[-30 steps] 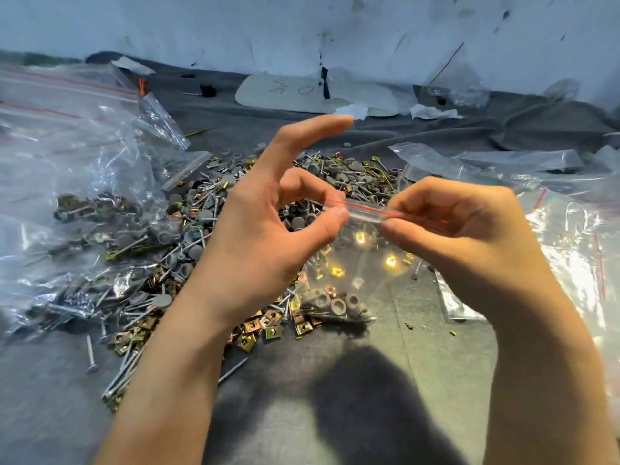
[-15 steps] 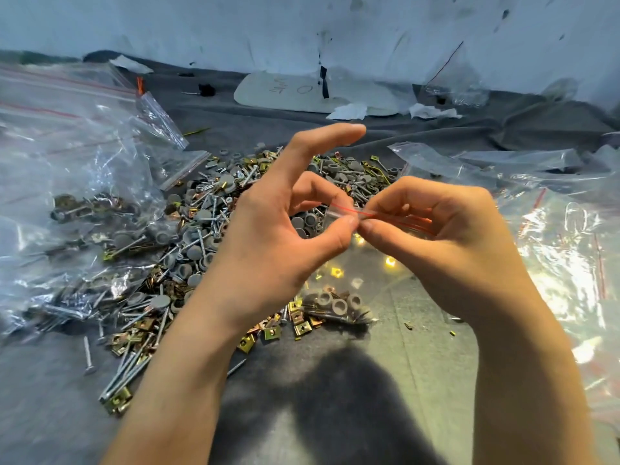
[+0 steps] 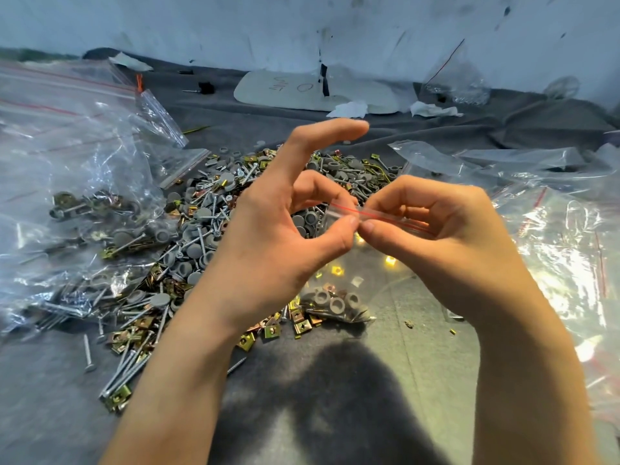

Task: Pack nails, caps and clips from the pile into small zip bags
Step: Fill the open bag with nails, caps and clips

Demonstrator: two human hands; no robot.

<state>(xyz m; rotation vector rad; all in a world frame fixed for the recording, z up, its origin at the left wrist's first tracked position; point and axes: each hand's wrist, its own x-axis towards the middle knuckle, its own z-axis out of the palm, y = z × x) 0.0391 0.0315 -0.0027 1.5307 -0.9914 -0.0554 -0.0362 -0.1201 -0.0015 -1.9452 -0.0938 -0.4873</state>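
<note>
A small clear zip bag [image 3: 349, 280] with a red-lined top hangs between my hands above the grey cloth. Grey caps, nails and brass clips lie in its bottom. My left hand [image 3: 281, 236] pinches the zip strip between thumb and middle finger, with the index finger raised. My right hand [image 3: 436, 236] pinches the same strip just to the right, thumb tip almost touching the left thumb. Behind and left of the bag spreads the loose pile [image 3: 208, 229] of nails, grey caps and brass clips.
Filled zip bags [image 3: 84, 209] are heaped at the left. Empty clear bags [image 3: 563, 236] lie crumpled on the right. A white board [image 3: 302, 92] and paper scraps sit at the back by the wall. Grey cloth [image 3: 335, 397] lies in front.
My right hand has slid left along the zip strip until its thumb meets the left thumb. The bag hangs in the same place.
</note>
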